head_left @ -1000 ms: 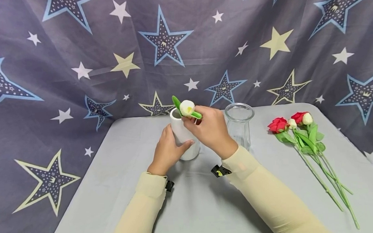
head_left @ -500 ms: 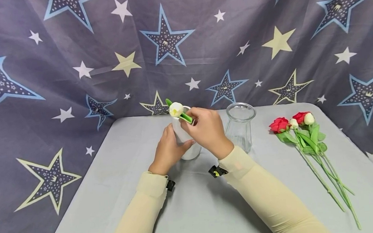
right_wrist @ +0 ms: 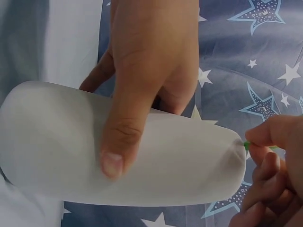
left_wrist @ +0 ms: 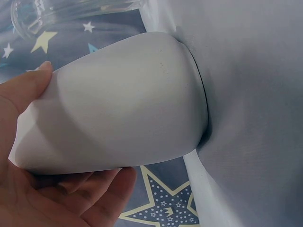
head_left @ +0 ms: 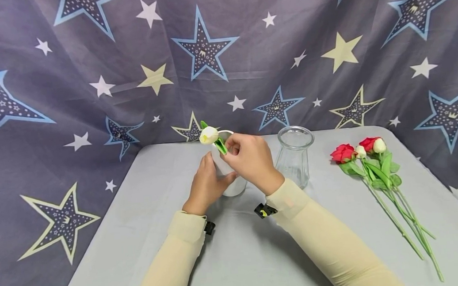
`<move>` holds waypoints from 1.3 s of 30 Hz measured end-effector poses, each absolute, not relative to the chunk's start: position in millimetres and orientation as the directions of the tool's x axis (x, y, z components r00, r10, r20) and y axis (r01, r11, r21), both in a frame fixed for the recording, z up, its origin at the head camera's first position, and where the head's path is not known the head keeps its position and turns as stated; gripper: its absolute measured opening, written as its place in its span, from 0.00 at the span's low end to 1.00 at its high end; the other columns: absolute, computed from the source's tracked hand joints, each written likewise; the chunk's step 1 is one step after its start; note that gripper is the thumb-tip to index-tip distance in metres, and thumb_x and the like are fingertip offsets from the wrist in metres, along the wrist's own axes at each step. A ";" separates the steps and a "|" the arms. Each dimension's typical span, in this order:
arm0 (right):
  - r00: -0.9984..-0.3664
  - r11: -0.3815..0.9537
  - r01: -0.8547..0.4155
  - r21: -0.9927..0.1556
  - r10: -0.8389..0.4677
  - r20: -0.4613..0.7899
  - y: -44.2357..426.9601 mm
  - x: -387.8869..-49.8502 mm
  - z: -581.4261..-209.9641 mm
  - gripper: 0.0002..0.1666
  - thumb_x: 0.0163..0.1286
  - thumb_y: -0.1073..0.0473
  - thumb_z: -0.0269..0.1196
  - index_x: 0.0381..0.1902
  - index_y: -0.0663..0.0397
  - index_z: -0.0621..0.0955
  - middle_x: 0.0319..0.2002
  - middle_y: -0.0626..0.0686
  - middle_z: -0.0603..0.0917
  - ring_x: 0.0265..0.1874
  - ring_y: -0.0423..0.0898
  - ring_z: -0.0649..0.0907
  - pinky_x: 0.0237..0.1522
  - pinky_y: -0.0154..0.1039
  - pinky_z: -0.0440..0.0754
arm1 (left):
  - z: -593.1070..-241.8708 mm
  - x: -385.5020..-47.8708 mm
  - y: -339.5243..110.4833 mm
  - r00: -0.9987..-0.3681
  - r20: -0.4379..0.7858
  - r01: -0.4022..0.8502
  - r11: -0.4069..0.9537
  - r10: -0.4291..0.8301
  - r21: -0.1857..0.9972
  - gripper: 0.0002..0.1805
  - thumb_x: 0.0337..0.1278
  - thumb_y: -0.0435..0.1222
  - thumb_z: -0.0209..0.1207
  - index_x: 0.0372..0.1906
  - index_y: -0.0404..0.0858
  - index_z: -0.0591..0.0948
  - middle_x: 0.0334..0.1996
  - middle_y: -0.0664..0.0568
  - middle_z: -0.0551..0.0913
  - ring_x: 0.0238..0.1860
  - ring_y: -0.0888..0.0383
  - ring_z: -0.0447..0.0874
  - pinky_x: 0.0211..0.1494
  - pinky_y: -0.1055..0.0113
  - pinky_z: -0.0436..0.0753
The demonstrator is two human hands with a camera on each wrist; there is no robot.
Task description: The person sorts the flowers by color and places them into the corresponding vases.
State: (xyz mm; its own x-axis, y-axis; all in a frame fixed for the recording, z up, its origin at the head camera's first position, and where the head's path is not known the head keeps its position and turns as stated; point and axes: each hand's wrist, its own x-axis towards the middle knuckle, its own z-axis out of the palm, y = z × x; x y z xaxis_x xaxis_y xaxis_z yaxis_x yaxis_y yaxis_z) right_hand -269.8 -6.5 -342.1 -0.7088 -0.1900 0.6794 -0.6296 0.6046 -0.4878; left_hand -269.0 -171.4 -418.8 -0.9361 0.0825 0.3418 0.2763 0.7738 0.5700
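A white vase [head_left: 235, 189] stands upright on the table, and my left hand [head_left: 204, 184] grips its side, thumb in front and fingers behind. At its mouth, my right hand [head_left: 252, 159] pinches a white artificial tulip [head_left: 209, 135] by the green part below the bloom. The bloom leans left over the rim, a green leaf behind it. In the right wrist view, a bit of green stem [right_wrist: 246, 145] shows between the fingertips and the vase's mouth. How far the stem reaches inside is hidden by the vase wall.
A clear glass vase [head_left: 297, 156] stands just right of my right hand. Farther right lie red roses [head_left: 342, 153] and white tulips [head_left: 378, 146], their green stems [head_left: 402, 224] pointing toward the front. A star-patterned cloth [head_left: 209, 95] hangs behind the grey table [head_left: 112, 240].
My right hand has moved slightly left and down, and the tulip bloom has shifted left across the vase's mouth. My left hand keeps its hold on the white vase.
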 end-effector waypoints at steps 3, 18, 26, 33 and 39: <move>-0.711 0.603 -0.628 -0.492 -0.189 0.677 -6.4 -270.3 -344.3 0.04 0.60 0.56 0.73 0.28 0.45 0.86 0.18 0.41 0.79 0.17 0.36 0.75 0.21 0.36 0.71 | -419.4 -269.4 -171.3 -0.929 0.359 0.292 0.776 0.091 0.559 0.49 0.57 0.50 0.73 0.75 0.36 0.61 0.66 0.38 0.71 0.65 0.41 0.76 0.64 0.44 0.78; -0.701 0.610 -0.638 -0.471 -0.207 0.682 -1.2 -265.4 -346.9 0.05 0.61 0.53 0.71 0.28 0.44 0.85 0.19 0.40 0.79 0.17 0.37 0.74 0.21 0.36 0.70 | -419.7 -270.3 -170.1 -0.921 0.378 0.305 0.772 0.091 0.557 0.48 0.56 0.49 0.74 0.74 0.34 0.63 0.64 0.38 0.72 0.63 0.43 0.77 0.63 0.45 0.79; -0.701 0.616 -0.639 -0.462 -0.217 0.679 10.7 -256.6 -346.6 0.06 0.62 0.52 0.71 0.28 0.39 0.83 0.22 0.38 0.81 0.18 0.36 0.74 0.22 0.36 0.71 | -419.4 -271.5 -167.4 -0.910 0.406 0.318 0.779 0.090 0.540 0.48 0.56 0.50 0.74 0.73 0.32 0.63 0.63 0.37 0.73 0.60 0.41 0.79 0.62 0.44 0.80; -0.695 0.602 -0.653 -0.460 -0.235 0.679 16.1 -248.4 -351.1 0.05 0.62 0.52 0.71 0.29 0.42 0.85 0.23 0.40 0.82 0.20 0.35 0.77 0.25 0.35 0.74 | -421.1 -271.1 -168.9 -0.887 0.454 0.334 0.791 0.081 0.513 0.47 0.55 0.50 0.75 0.70 0.29 0.65 0.60 0.36 0.75 0.57 0.39 0.81 0.58 0.42 0.81; -0.682 0.599 -0.668 -0.441 -0.257 0.684 19.1 -242.4 -352.4 0.05 0.63 0.53 0.71 0.30 0.41 0.84 0.24 0.39 0.80 0.21 0.35 0.77 0.26 0.34 0.75 | -423.1 -269.2 -169.8 -0.872 0.479 0.360 0.789 0.096 0.498 0.47 0.55 0.48 0.75 0.69 0.27 0.65 0.57 0.34 0.76 0.55 0.37 0.81 0.55 0.41 0.82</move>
State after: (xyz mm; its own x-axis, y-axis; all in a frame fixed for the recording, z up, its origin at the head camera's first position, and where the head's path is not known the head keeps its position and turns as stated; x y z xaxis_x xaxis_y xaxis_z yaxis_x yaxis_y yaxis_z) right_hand -242.4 19.1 -352.4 -0.6823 -0.2572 0.6843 -0.6682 0.5992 -0.4410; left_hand -269.2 -169.8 -423.1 -0.8725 0.0958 0.4792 0.3600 0.7892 0.4976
